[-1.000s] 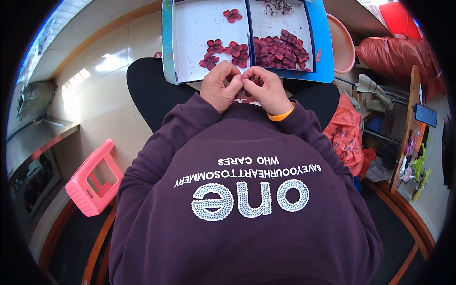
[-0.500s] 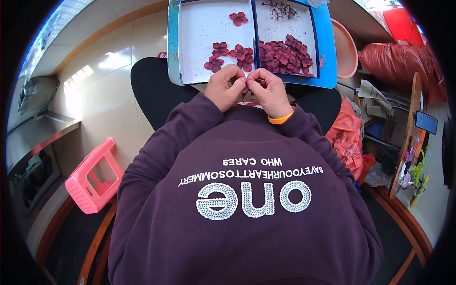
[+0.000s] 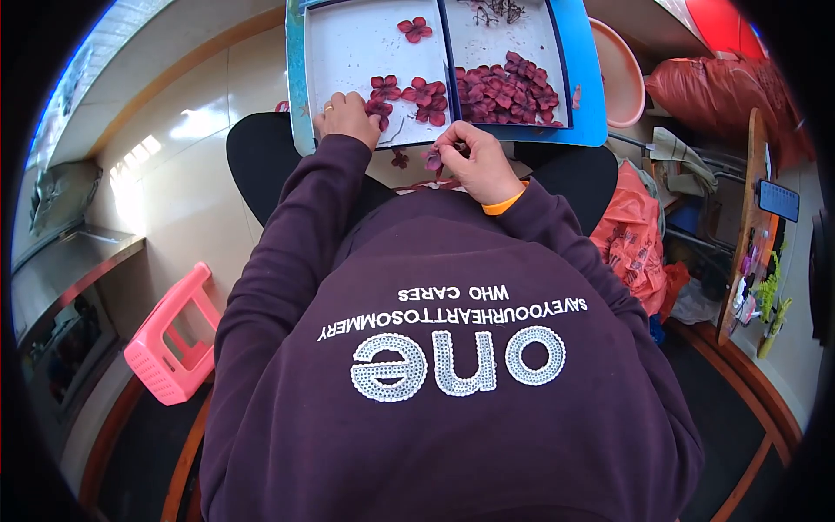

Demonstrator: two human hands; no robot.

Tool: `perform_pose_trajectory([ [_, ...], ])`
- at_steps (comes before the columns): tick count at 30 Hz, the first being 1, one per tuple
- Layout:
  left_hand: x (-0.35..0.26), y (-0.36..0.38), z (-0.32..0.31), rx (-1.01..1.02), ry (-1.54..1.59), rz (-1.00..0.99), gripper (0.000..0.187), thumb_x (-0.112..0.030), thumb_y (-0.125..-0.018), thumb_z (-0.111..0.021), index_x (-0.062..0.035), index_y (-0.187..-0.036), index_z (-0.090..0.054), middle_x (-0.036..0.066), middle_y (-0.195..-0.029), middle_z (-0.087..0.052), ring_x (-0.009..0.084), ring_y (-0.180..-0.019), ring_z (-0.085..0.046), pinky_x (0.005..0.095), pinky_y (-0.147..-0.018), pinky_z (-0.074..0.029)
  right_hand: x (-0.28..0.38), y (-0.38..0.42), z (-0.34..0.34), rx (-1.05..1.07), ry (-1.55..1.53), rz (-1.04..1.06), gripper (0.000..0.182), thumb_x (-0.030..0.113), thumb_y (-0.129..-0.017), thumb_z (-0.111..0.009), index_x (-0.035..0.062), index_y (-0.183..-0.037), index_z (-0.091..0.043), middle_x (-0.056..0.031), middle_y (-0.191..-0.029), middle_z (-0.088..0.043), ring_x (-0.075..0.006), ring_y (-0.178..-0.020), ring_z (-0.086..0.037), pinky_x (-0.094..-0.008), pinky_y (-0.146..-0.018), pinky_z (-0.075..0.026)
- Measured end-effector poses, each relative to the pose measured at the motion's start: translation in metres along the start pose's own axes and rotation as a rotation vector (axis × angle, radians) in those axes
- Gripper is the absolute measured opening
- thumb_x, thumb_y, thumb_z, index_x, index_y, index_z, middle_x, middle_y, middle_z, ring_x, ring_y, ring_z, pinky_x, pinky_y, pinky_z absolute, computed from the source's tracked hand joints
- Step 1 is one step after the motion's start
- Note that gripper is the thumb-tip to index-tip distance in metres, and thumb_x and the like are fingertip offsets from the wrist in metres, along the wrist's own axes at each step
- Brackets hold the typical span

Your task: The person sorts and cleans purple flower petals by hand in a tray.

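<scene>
My left hand point(image 3: 346, 117) reaches over the lower left of the tray, its fingers bent and closed at the edge of a dark red artificial flower point(image 3: 379, 110). The hand hides part of that flower. Just below the tray's near edge, my right hand point(image 3: 480, 163) pinches another artificial flower point(image 3: 433, 160) between thumb and fingers. Several loose flowers point(image 3: 424, 90) lie in the left compartment, with a single one point(image 3: 415, 30) farther back. A thick pile of the same flowers point(image 3: 509, 91) fills the near part of the right compartment.
The blue-rimmed tray point(image 3: 591, 113) sits over my knees. Dark thin stems point(image 3: 500, 10) lie at its back right. A pink basin point(image 3: 619, 78) and red plastic bags point(image 3: 709, 96) stand to the right. A pink stool point(image 3: 174, 339) is at left, a phone point(image 3: 778, 200) at far right.
My hands have parted. The left has moved left and forward onto a flower in the tray; the right keeps its flower near the tray's edge. The whole view has shifted slightly.
</scene>
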State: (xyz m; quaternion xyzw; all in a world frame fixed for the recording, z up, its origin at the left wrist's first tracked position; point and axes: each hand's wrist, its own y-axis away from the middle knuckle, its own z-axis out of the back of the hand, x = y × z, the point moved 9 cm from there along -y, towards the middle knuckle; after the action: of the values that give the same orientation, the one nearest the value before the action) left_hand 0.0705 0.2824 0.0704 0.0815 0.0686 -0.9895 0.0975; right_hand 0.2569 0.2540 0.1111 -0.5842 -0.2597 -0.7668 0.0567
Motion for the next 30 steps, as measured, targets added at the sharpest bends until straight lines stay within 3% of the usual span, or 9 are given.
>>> perform_pose_trajectory([
  [6,0.014,-0.005,-0.014,0.299,0.432,0.182,0.015,-0.01,-0.076,-0.059,-0.0051,-0.089,-0.054,0.007,-0.081,-0.055,0.0238,-0.073,-0.054,0.0332,-0.071,-0.043,0.002,0.0,0.001,0.011,0.086,-0.038,0.003,0.003,-0.081,-0.052,0.0036,-0.078,-0.053,-0.0062,-0.088,-0.06,-0.0101,-0.072,-0.058,-0.0199,-0.064,-0.044],
  [10,0.009,0.008,-0.013,0.298,1.433,0.383,0.017,0.001,-0.077,-0.059,-0.0024,-0.093,-0.053,0.006,-0.084,-0.055,0.0138,-0.07,-0.053,0.0254,-0.069,-0.045,0.024,-0.006,0.0,-0.024,0.107,0.165,0.004,0.005,-0.08,-0.054,0.0033,-0.077,-0.054,-0.0073,-0.096,-0.059,-0.0118,-0.083,-0.056,-0.0233,-0.068,-0.044],
  [16,-0.024,0.024,0.039,0.248,1.567,0.305,0.021,0.01,-0.073,-0.054,-0.0016,-0.091,-0.052,0.005,-0.08,-0.055,0.0098,-0.069,-0.049,0.0218,-0.063,-0.043,0.055,-0.011,-0.013,0.013,0.088,0.141,0.005,0.007,-0.078,-0.056,0.0027,-0.075,-0.055,-0.0085,-0.101,-0.057,-0.0142,-0.091,-0.053,-0.0257,-0.072,-0.043],
  [21,-0.033,0.023,0.069,0.136,1.453,0.097,0.02,0.008,-0.074,-0.054,-0.0012,-0.092,-0.05,0.005,-0.078,-0.054,0.0109,-0.067,-0.049,0.0229,-0.062,-0.043,0.062,-0.013,-0.012,-0.042,0.191,0.308,0.005,0.006,-0.075,-0.057,0.002,-0.074,-0.056,-0.0102,-0.102,-0.057,-0.0163,-0.091,-0.052,-0.0267,-0.072,-0.043],
  [25,-0.048,0.023,0.072,0.377,1.315,-0.108,0.022,0.006,-0.079,-0.052,-0.0013,-0.1,-0.051,0.007,-0.087,-0.056,0.0109,-0.074,-0.05,0.0212,-0.07,-0.044,0.072,-0.007,-0.018,0.036,0.236,0.492,0.002,0.003,-0.074,-0.056,0.0023,-0.074,-0.055,-0.0084,-0.092,-0.058,-0.0151,-0.082,-0.054,-0.0246,-0.067,-0.044],
  [30,-0.063,0.025,0.084,0.45,1.175,-0.229,0.022,0.005,-0.08,-0.05,-0.0023,-0.101,-0.051,0.006,-0.087,-0.055,0.0111,-0.075,-0.05,0.0203,-0.07,-0.043,0.054,-0.008,-0.017,0.065,0.153,0.229,0.004,0.0,-0.073,-0.054,0.003,-0.076,-0.054,-0.005,-0.078,-0.057,-0.0122,-0.068,-0.054,-0.0212,-0.06,-0.042],
])
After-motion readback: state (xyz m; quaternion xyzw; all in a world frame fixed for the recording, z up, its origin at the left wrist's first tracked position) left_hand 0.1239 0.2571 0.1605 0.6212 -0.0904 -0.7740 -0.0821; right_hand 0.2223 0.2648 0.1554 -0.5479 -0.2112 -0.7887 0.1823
